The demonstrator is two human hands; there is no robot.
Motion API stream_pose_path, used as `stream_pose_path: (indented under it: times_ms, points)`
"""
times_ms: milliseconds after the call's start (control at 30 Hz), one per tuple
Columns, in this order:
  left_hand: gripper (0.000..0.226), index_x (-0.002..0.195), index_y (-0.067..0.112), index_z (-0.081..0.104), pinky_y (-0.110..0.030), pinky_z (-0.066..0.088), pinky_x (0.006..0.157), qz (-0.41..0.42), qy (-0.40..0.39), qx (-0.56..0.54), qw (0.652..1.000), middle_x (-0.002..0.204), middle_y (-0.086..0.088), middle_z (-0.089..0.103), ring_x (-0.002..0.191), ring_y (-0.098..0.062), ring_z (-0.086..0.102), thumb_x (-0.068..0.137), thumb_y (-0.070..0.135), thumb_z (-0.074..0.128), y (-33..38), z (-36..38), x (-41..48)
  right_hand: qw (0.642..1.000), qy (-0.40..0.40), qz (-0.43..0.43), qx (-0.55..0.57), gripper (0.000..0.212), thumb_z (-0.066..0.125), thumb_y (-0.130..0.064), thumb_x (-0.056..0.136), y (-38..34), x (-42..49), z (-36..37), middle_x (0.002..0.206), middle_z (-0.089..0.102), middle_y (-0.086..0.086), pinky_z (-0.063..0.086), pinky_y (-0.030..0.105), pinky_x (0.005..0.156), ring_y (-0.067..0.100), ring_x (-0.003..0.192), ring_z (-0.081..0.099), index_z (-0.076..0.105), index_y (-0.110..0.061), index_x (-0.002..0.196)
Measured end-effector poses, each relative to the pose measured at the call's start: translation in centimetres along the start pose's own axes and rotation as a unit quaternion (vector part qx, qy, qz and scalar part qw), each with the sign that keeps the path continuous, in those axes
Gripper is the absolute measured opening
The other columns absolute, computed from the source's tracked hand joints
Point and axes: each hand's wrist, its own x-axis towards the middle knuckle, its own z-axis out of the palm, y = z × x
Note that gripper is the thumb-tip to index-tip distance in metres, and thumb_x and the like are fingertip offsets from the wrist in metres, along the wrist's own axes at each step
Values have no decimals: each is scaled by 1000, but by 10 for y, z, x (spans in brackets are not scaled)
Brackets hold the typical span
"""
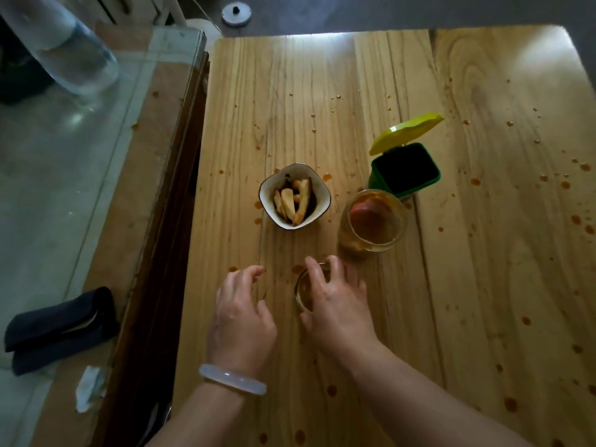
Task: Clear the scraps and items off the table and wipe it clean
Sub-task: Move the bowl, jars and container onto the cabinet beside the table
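On the wooden table [467, 285], spattered with orange-brown drops, stands a white bowl [294, 195] holding pale food scraps. To its right is a glass jar [374, 221] of amber liquid with something reddish inside. Behind the jar sits a small green bin [404, 169] with its yellow lid flipped up. My right hand [335, 301] grips a small clear glass [304, 290] from above, near the table's front middle. My left hand [242, 314], with a pale bangle on the wrist, hovers just left of the glass, its fingers loosely curled and holding nothing.
A glass-topped table [80, 188] adjoins the left side. On it lie a dark folded cloth [58, 330], a crumpled white tissue [88, 387] and a clear bottle [64, 43] at the far corner. A round metal disc [236, 13] lies on the floor beyond.
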Motion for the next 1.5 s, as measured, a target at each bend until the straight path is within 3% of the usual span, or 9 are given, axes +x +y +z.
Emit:
stream_pose_path:
  times_ms: [233,367,533,633,733,867,1133,1333,1500]
  points:
    - [49,121,22,52,-29,49,88,54,-26,-23,998,113,9,51,107,-11,50,79,-1,61,6,0,27,993,21,-41,109,88,68,-42,84,-9,-27,-29,147,5,-7,36,30,113,14,139,13,10,-40,149]
    - [46,122,19,53,-36,48,93,88,-46,-54,994,116,5,53,110,-14,50,80,3,60,18,6,35,960,158,-135,188,77,66,-51,72,-5,-41,-52,135,27,-6,43,10,92,10,122,35,30,-31,138]
    - [59,133,21,44,-20,33,106,118,-65,-65,989,129,11,43,121,-1,35,79,10,67,45,24,43,879,324,-228,264,76,78,-34,75,14,-22,-81,137,44,17,50,33,100,27,128,49,38,-1,131]
    - [58,135,20,40,-4,11,108,150,-68,-27,986,131,17,31,121,9,18,83,30,62,59,40,49,875,330,-218,278,77,78,-33,74,27,-3,-94,140,42,23,50,28,98,28,127,51,38,4,128]
    - [66,137,22,37,-23,27,112,118,-83,-49,988,136,9,40,128,-4,30,78,39,60,71,55,57,879,320,-216,279,75,78,-34,73,39,12,-99,139,45,22,45,16,97,23,124,52,41,8,124]
    - [80,137,28,36,-41,44,101,52,-90,-212,972,132,6,47,123,-13,45,68,46,72,87,59,57,880,313,-207,291,75,79,-37,71,60,23,-91,138,48,15,50,30,97,24,122,55,42,4,122]
    - [83,140,31,31,-43,42,102,56,-117,-216,968,136,5,47,126,-14,44,72,30,79,90,67,62,890,302,-191,284,78,76,-45,72,85,25,-66,141,47,14,47,27,97,25,122,53,42,4,124]
    - [83,138,32,32,-45,45,97,66,-121,-238,961,129,4,53,119,-17,50,69,18,76,84,73,66,891,306,-200,267,87,76,-38,74,93,28,-57,139,46,15,45,49,103,27,129,47,36,2,141]
    - [80,138,34,33,-46,46,96,62,-127,-269,953,130,4,53,119,-18,52,71,29,76,82,74,69,915,315,-182,172,94,70,-48,73,85,27,-67,150,34,15,35,58,110,32,144,29,30,-15,151]
